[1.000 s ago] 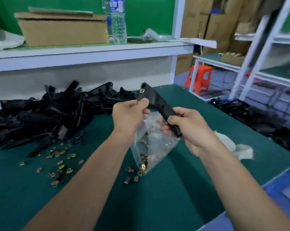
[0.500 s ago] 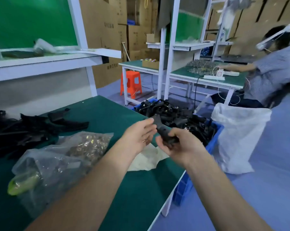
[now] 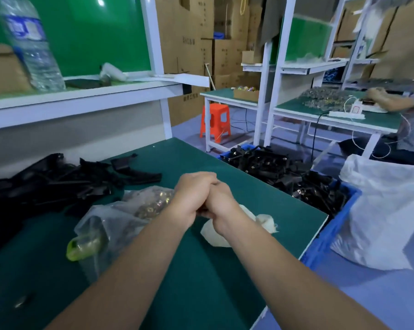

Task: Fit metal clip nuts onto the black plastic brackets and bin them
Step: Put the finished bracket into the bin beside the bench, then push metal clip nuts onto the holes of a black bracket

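Both forearms reached out over the dark green tabletop [image 3: 201, 277]. The left hand [image 3: 193, 196] and right hand [image 3: 222, 207] were pressed together above it, fingers curled inward. Only a sliver of something dark showed between them, so I cannot tell what either grip held, if anything. Just left of the hands lay a crumpled clear plastic bag of brass-coloured metal clip nuts [image 3: 151, 207], and under the right wrist a rumpled white cloth [image 3: 218, 236]. Farther left sprawled a loose heap of black plastic brackets [image 3: 58, 184]. Beyond the tabletop's right edge stood a blue plastic bin [image 3: 339, 225] piled with more black brackets [image 3: 284, 172], with a white woven sack [image 3: 380, 210] just beside it. Far behind stood an orange plastic stool [image 3: 215, 120].
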`<state>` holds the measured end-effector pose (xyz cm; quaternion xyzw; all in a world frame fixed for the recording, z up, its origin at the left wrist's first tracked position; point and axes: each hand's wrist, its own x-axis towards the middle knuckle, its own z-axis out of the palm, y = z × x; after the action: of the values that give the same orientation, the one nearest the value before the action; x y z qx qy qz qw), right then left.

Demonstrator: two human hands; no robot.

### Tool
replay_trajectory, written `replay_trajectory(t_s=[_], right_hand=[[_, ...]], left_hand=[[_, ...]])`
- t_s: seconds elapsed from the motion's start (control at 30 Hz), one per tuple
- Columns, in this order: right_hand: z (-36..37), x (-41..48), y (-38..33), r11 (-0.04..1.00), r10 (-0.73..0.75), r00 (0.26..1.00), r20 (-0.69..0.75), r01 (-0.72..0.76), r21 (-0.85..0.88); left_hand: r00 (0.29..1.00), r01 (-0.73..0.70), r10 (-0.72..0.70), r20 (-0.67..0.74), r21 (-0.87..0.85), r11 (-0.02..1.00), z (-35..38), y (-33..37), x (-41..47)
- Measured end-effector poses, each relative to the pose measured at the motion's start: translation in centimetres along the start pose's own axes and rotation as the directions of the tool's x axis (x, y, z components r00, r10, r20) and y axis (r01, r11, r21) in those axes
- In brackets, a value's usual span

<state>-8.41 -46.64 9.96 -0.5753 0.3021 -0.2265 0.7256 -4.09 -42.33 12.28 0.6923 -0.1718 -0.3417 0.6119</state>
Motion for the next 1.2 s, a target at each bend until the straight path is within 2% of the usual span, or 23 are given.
replay_trajectory(t_s=[0.07,0.1,0.13,0.2,0.27,0.37,0.43,0.5,0.63,0.73,0.8,0.9,0.97,1.03,1.07,1.1,1.17,1.2], right_hand=[[1.9,-0.9,-0.6,0.999,-0.038,0.998,0.055,0.038,0.002],[2.7,-1.4,-0.8,0.998,-0.06,0.997,0.052,0.061,-0.03],[3.7,-1.9,-1.0,0.995,-0.077,0.995,0.064,0.081,-0.065],[6.3,-3.1,-1.4,0.988,-0.101,0.981,0.163,0.119,-0.101],[9.1,-4.0,-1.6,0.984,-0.109,0.95,0.292,0.145,-0.102],[13.2,-4.9,-1.7,0.969,-0.129,0.889,0.44,0.207,-0.133],[15.6,-5.1,-1.1,0.95,-0.136,0.872,0.469,0.249,-0.188],[17.9,-4.7,-0.2,0.924,-0.139,0.877,0.46,0.282,-0.259],[23.1,-3.2,1.7,0.867,-0.109,0.866,0.488,0.323,-0.379],[27.6,-2.4,3.5,0.806,-0.005,0.826,0.564,0.337,-0.486],[30.7,-2.2,5.1,0.779,0.091,0.802,0.59,0.312,-0.544],[34.9,-2.4,7.8,0.752,0.184,0.791,0.583,0.269,-0.601],[37.4,-2.5,9.2,0.768,0.186,0.797,0.575,0.247,-0.59],[39.3,-2.3,10.2,0.753,0.135,0.816,0.563,0.285,-0.593],[40.0,-2.2,10.7,0.7,0.101,0.821,0.561,0.342,-0.627],[40.6,-2.0,11.0,0.585,0.081,0.817,0.571,0.425,-0.691],[41.4,-1.8,11.9,0.193,0.042,0.791,0.61,0.593,-0.782],[41.5,-1.7,12.4,0.014,0.005,0.768,0.641,0.641,-0.768]], left_hand=[[0.979,-0.173,0.183,-0.093,0.106,0.979,-2.3,1.0,-0.8],[0.951,-0.255,0.286,-0.12,0.224,0.941,-3.7,1.9,-1.6],[0.922,-0.31,0.367,-0.125,0.334,0.89,-5.3,2.7,-2.5],[0.875,-0.388,0.473,-0.1,0.438,0.811,-8.7,3.7,-3.9],[0.837,-0.429,0.53,-0.136,0.439,0.79,-12.3,4.1,-5.0],[0.767,-0.436,0.553,-0.325,0.369,0.821,-18.4,2.8,-6.5],[0.743,-0.421,0.491,-0.456,0.251,0.871,-22.9,0.8,-7.8],[0.724,-0.371,0.429,-0.54,0.219,0.902,-27.2,-1.6,-9.6],[0.646,-0.129,0.395,-0.653,0.416,0.9,-35.1,-7.1,-12.8],[0.623,0.058,0.346,-0.701,0.483,0.874,-38.8,-10.5,-15.2],[0.632,0.147,0.317,-0.707,0.511,0.847,-39.9,-12.6,-16.3],[0.677,0.194,0.282,-0.68,0.534,0.823,-40.0,-15.6,-16.9],[0.705,0.205,0.335,-0.625,0.631,0.748,-39.7,-17.0,-16.6],[0.724,0.178,0.408,-0.557,0.722,0.669,-39.9,-17.6,-16.0],[0.737,0.165,0.433,-0.519,0.759,0.629,-40.1,-17.8,-15.7],[0.749,0.154,0.445,-0.491,0.782,0.604,-40.2,-17.9,-15.6],[0.755,0.131,0.453,-0.473,0.787,0.603,-40.5,-18.1,-15.6],[0.749,0.112,0.466,-0.472,0.783,0.613,-40.6,-18.2,-15.6]])
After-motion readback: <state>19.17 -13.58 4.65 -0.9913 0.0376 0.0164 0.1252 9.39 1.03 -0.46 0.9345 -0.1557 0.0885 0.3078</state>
